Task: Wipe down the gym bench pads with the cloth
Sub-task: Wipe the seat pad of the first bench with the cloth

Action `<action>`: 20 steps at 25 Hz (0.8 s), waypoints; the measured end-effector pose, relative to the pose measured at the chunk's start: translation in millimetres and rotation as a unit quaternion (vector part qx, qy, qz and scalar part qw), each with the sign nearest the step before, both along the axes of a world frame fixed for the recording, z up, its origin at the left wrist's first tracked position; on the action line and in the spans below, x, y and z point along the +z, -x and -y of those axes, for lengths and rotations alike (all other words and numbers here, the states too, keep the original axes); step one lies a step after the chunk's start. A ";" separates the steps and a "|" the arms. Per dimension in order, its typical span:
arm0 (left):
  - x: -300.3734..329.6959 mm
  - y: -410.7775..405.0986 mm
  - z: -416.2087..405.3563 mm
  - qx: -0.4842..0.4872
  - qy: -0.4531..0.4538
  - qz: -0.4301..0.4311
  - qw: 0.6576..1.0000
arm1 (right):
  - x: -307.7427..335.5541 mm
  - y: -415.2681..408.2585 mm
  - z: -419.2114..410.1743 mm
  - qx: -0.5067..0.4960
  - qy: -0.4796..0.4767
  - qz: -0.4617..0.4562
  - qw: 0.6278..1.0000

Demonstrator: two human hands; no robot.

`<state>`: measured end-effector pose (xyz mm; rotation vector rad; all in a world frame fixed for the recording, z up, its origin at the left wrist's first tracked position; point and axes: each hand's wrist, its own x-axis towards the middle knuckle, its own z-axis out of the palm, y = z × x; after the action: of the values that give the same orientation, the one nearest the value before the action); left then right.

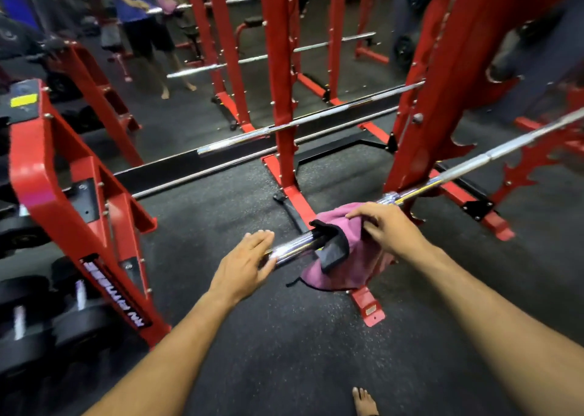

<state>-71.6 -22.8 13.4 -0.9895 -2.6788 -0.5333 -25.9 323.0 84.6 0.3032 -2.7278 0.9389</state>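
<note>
- My left hand point(245, 265) rests at the near end of a chrome barbell sleeve point(292, 248), fingers straight and laid over the top of it, thumb tucked under the end; it is not curled tight round the steel.
- My right hand point(384, 226) lies further along the same bar, fingers bent down onto a pink cloth point(350, 257) and pinching it against the sleeve.
- The cloth is draped over the bar between my two hands, nearer the right one, and most of it hangs below the bar toward the floor.
- One edge of the cloth has a dark trim point(331, 245) folded back over the top, just beside my right fingers.
- Beyond my right hand the barbell point(493, 156) runs up and away to the right, past a red rack upright point(423, 121).
- Ahead of both hands a second bar point(303, 121) lies across another red upright point(279, 99).
- To the left of my left hand stands a red dumbbell rack point(63, 194) with black dumbbells point(47, 330) on it.
- Under my arms is dark speckled rubber floor point(284, 352), and my bare foot point(365, 403) shows below my right forearm.
- Far ahead, well apart from my hands, another person point(142, 11) stands at a bar holding something pink.
</note>
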 end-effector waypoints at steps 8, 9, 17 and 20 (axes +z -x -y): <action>45.5 20.3 -131.0 -0.178 -0.080 0.014 0.981 | 56.2 -99.5 -89.4 -0.196 -0.015 -0.026 0.980; 47.2 14.7 -153.7 -0.211 -0.083 0.014 0.974 | 55.0 -118.9 -101.3 -0.222 -0.015 -0.024 0.975; 45.2 -49.3 -337.8 -0.365 0.011 0.087 0.927 | 32.7 -272.4 -204.9 -0.444 0.032 0.016 0.895; 47.8 -85.2 -417.2 -0.406 0.057 0.107 0.906 | 22.6 -338.7 -248.6 -0.520 0.047 0.025 0.852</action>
<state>13.6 394.4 61.2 -2.2110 -2.3768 -0.6548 312.7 571.6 107.1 -1.1183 -2.2803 0.7007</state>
